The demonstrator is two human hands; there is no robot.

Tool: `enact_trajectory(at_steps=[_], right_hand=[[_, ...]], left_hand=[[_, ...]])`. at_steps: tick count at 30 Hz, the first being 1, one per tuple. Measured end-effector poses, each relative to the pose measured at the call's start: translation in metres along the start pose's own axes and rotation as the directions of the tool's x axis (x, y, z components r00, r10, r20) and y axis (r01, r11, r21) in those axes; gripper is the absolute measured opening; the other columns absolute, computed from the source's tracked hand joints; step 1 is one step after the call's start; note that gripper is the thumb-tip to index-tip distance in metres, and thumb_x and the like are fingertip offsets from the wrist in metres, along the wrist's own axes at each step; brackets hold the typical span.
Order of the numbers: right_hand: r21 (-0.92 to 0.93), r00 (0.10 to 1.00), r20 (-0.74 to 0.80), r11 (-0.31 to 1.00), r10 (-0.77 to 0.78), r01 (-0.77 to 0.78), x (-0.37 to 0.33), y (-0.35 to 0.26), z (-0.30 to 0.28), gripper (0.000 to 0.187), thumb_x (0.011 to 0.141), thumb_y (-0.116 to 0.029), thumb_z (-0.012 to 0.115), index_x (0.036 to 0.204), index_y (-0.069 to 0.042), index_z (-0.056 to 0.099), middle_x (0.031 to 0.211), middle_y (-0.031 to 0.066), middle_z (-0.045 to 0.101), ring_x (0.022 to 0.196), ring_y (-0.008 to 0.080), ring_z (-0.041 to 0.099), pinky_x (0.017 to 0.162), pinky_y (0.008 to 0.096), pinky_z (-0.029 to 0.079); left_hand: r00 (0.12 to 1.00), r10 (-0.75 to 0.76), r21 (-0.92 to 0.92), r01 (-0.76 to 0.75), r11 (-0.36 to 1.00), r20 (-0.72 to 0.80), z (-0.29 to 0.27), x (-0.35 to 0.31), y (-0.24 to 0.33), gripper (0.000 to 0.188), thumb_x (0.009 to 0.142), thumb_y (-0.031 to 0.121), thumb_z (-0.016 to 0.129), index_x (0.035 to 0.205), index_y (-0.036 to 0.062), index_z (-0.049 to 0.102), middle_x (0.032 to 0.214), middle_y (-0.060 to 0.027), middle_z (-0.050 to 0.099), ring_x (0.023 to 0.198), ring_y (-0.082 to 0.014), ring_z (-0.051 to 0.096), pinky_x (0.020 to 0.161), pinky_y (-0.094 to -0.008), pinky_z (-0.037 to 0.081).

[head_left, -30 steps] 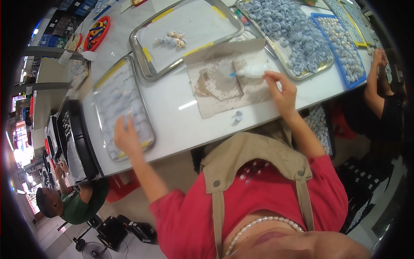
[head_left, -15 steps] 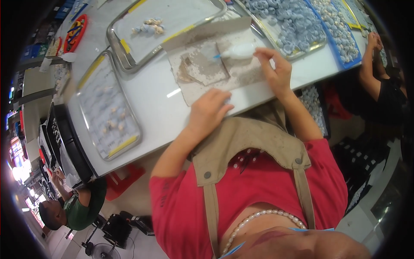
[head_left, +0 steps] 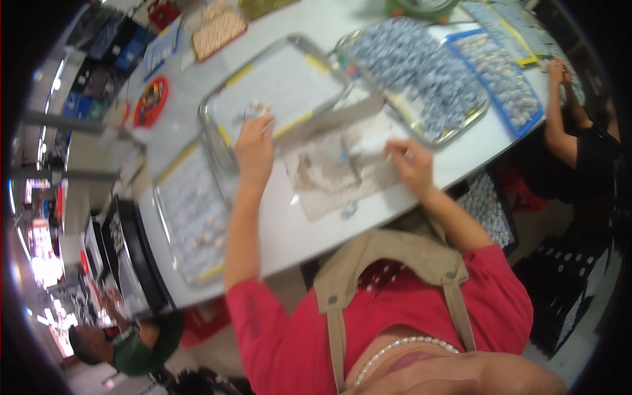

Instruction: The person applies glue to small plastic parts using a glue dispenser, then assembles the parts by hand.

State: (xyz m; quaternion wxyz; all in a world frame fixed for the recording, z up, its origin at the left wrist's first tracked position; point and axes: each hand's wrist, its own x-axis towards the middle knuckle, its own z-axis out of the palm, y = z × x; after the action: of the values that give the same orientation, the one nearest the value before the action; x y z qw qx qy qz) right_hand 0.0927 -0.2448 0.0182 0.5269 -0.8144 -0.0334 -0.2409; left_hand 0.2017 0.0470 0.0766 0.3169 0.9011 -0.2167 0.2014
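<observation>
My left hand [head_left: 255, 150] reaches over the near edge of a metal tray [head_left: 209, 131] lined with white. Its fingertips are at a small pile of cream and blue-grey pieces [head_left: 258, 107]; they are blurred and partly hidden, so their grip is unclear. My right hand [head_left: 411, 170] is closed on the end of a white squeeze bottle [head_left: 370, 146]. The bottle lies nearly level, its blue tip pointing left, above a stained cardboard sheet [head_left: 316, 209] with a smeared square patch. At the sheet's near edge, a small blue-grey piece [head_left: 349, 209] rests on the white table.
Left of the sheet lies a clear-lined tray [head_left: 191, 217] of small pieces. Behind right stand a tray heaped with blue-grey pieces [head_left: 421, 72] and a blue tray [head_left: 500, 79]. A red basket [head_left: 151, 102] sits far left. Other people [head_left: 571, 125] work at both sides.
My left hand has moved from the sheet's near edge up and left to the pile in the metal tray. A small piece now shows where it was. My right hand keeps the bottle; the view has shifted.
</observation>
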Motion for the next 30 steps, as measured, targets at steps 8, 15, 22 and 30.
enact_trajectory(at_steps=[8,15,22,30], right_hand=[[0.083,0.998,-0.002,0.995,0.062,-0.061,-0.007,-0.005,-0.001,0.013,0.079,-0.005,0.063,0.091,-0.003,0.065,0.079,0.0086,0.063,0.065,0.0136,0.059,0.058,0.0236,0.046],[0.145,0.994,0.045,0.983,0.104,-0.109,-0.004,-0.005,0.003,0.014,0.079,-0.005,0.063,0.092,-0.002,0.065,0.081,0.0097,0.064,0.066,0.0137,0.059,0.06,0.023,0.046],[0.095,0.996,0.027,0.991,0.089,-0.091,0.001,-0.009,0.0,0.014,0.08,-0.006,0.061,0.094,-0.002,0.064,0.082,0.0089,0.064,0.07,0.014,0.059,0.061,0.0238,0.047],[-0.007,0.995,-0.076,0.998,-0.062,0.062,0.021,-0.013,-0.001,0.018,0.078,-0.003,0.06,0.095,-0.004,0.063,0.089,0.0082,0.062,0.078,0.019,0.058,0.066,0.0277,0.045]], left_hand=[[0.96,-0.114,0.251,0.048,0.967,0.256,0.032,0.023,-0.054,0.034,0.069,0.004,0.064,0.103,0.0074,0.06,0.106,-0.0118,0.054,0.095,-0.0296,0.056,0.081,-0.036,0.045],[0.967,-0.106,0.183,0.063,0.981,0.233,0.024,0.023,-0.051,0.035,0.066,0.008,0.068,0.098,0.0044,0.055,0.104,-0.0111,0.053,0.094,-0.0297,0.056,0.08,-0.0357,0.045],[0.95,-0.311,-0.248,0.307,0.919,0.022,-0.003,0.007,-0.021,0.027,0.075,0.002,0.063,0.098,0.0019,0.048,0.098,-0.0092,0.055,0.076,-0.0193,0.061,0.066,-0.0278,0.049],[0.899,-0.374,-0.739,0.409,0.535,0.227,-0.02,-0.05,0.036,0.03,0.08,-0.001,0.06,0.108,0.0,0.05,0.096,-0.0074,0.056,0.076,-0.0126,0.06,0.068,-0.0211,0.049]])
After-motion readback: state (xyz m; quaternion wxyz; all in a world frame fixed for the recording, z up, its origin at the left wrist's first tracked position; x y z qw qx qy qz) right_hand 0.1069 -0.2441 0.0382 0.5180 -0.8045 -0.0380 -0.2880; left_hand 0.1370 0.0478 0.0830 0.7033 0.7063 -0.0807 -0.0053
